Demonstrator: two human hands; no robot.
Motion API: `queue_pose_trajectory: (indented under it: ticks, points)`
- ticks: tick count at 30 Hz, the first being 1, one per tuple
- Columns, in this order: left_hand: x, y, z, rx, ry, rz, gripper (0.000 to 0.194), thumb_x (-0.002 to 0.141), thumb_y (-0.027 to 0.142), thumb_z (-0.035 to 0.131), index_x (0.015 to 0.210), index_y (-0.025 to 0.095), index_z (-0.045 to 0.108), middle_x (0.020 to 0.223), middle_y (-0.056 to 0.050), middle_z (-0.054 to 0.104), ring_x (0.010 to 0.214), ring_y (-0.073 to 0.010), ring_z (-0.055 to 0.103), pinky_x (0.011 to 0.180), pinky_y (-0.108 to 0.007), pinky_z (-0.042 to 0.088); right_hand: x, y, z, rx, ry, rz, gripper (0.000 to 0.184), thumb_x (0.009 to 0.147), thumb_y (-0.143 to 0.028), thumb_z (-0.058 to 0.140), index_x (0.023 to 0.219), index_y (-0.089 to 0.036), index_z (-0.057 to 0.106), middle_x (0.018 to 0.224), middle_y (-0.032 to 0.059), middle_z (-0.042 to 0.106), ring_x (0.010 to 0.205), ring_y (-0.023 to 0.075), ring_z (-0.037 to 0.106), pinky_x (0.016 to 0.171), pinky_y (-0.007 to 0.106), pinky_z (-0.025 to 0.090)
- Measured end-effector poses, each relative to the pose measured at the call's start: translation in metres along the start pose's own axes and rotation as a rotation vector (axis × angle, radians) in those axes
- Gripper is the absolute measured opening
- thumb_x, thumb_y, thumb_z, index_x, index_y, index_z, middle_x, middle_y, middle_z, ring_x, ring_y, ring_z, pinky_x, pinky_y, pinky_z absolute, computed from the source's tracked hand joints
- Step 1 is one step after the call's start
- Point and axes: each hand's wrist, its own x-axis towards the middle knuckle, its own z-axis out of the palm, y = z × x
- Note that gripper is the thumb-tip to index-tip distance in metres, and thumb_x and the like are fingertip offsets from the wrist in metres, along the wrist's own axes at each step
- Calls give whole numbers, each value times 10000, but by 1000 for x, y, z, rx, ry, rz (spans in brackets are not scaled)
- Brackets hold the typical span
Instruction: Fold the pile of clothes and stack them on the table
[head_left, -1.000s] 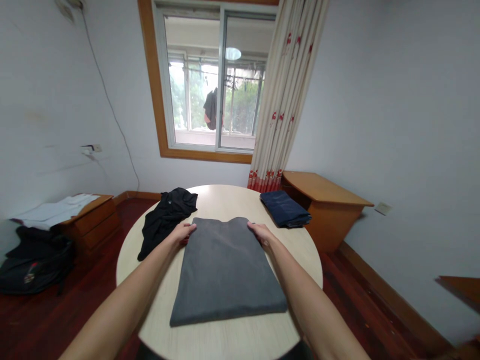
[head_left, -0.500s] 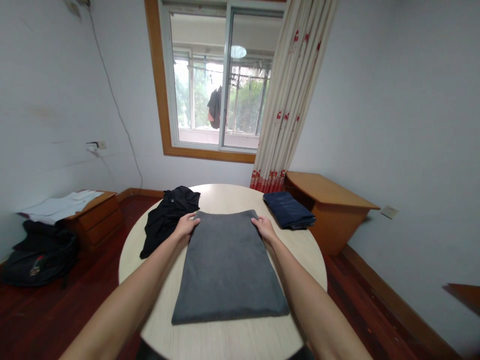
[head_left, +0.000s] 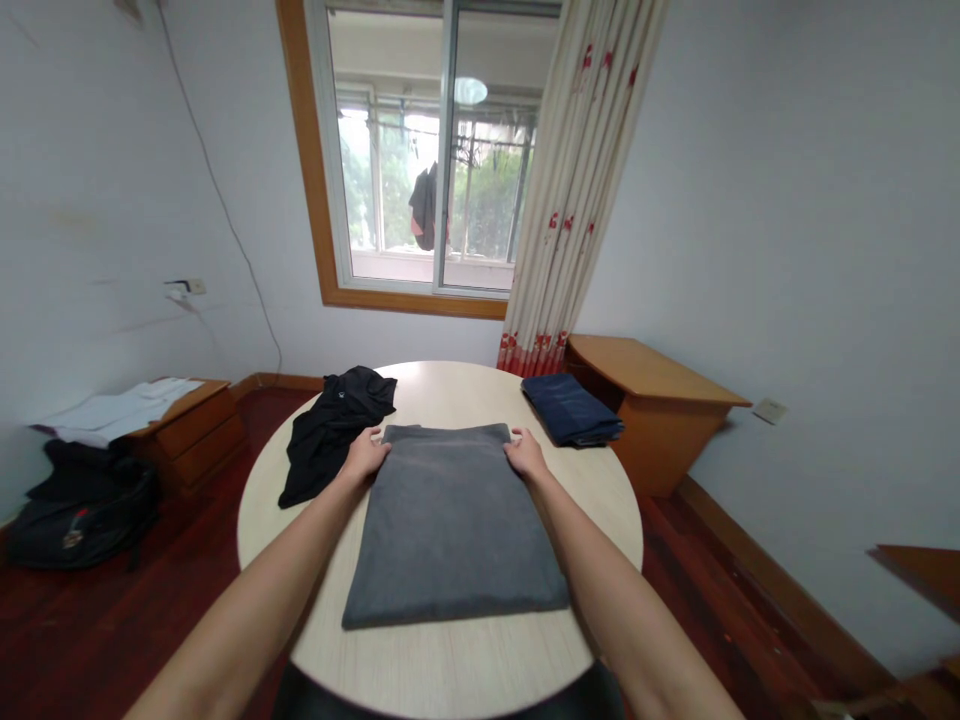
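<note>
Left grip (head_left: 366, 457), right grip (head_left: 528, 455): cannot tell if pinched | thumbs (head_left: 385, 449) near grey cloth's (head_left: 457, 525) far corners | arms (head_left: 262, 590) outstretched

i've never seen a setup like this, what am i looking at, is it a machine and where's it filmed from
No machine shows here: you see a person's bare left hand and right hand. The view comes from one camera worn on the head, looking forward and down. On the round table lie a flat gray cloth, a rumpled black garment to its left, and a folded navy cloth to its far right. Both hands touch the gray cloth near its far corners; how firmly they hold it is unclear.
</note>
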Motion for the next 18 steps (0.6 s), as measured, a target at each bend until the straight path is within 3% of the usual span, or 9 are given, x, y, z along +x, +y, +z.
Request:
queue_pose_trajectory:
  ticks: [3, 7, 9, 13, 18]
  points:
    - [5, -2, 1, -16, -13, -41, 533, 660, 219, 781, 1160, 98, 641, 862, -108, 716, 878, -265, 691, 747, -288, 492, 1, 4, 0, -4, -21, 13, 357, 710, -264, 729, 1045, -185, 635, 686, 12, 656, 804, 213, 657, 759, 282, 481]
    - [13, 3, 7, -85, -68, -114, 422, 664, 334, 804, 984, 88, 680, 795, -120, 714, 755, -270, 693, 627, -294, 490, 6, 2, 3, 13, -80, 57, 284, 696, -378, 755, 865, -161, 688, 745, 59, 702, 812, 230, 675, 713, 278, 493]
    - [17, 8, 13, -142, -101, -133, 372, 671, 340, 804, 916, 88, 682, 749, -110, 706, 697, -251, 685, 598, -288, 487, 10, -1, 7, 39, -97, 70, 263, 683, -368, 765, 831, -162, 697, 775, 67, 720, 818, 228, 684, 706, 273, 500]
    - [23, 17, 24, -278, -126, -142, 400, 659, 293, 825, 971, 106, 659, 791, -80, 711, 677, -194, 678, 620, -264, 503, 17, -8, 13, 110, -85, 83, 278, 643, -310, 798, 856, -159, 703, 880, 84, 740, 894, 225, 688, 753, 266, 512]
    - [27, 26, 23, -430, -181, -143, 403, 648, 331, 851, 917, 109, 650, 714, -54, 676, 605, -173, 646, 593, -275, 516, 19, -13, 16, 235, -119, 85, 200, 705, -300, 759, 819, -148, 697, 797, 80, 734, 842, 229, 695, 724, 278, 535]
